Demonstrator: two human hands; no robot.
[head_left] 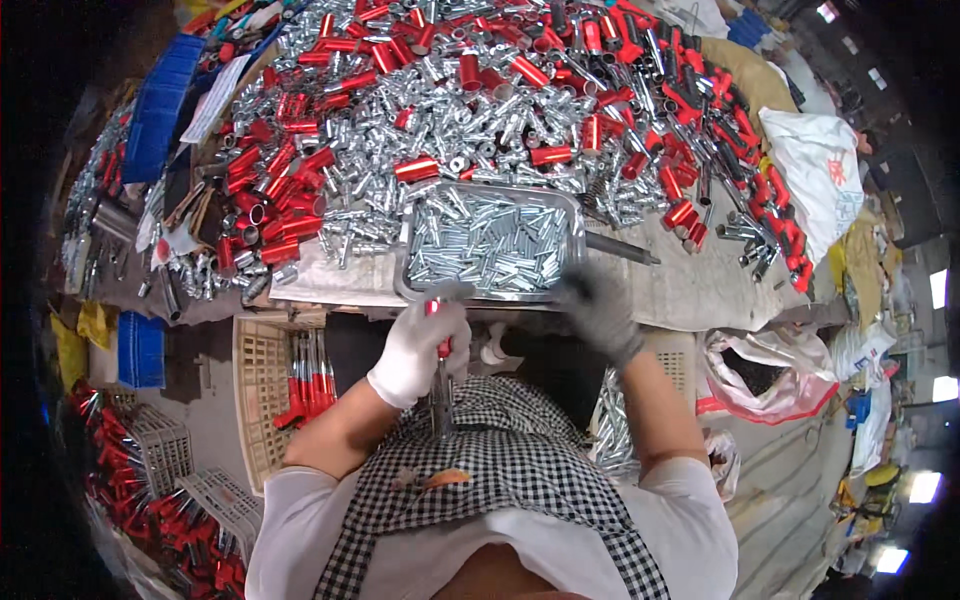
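My left hand, in a white glove with grey fingertips, is closed around a red-and-silver metal tube tool. The tool stands roughly upright in front of my checked apron, its shiny lower end pointing toward me. My right hand, in a dark grey glove, is at the front right corner of a clear tray. Motion blurs its fingers, so whether they hold anything cannot be made out. Many small silver metal pins lie in the tray.
Behind the tray spreads a heap of silver fittings and red sleeves. A dark rod lies right of the tray. Below the table edge are a cream crate with red-handled tools and a white sack. A blue bin stands far left.
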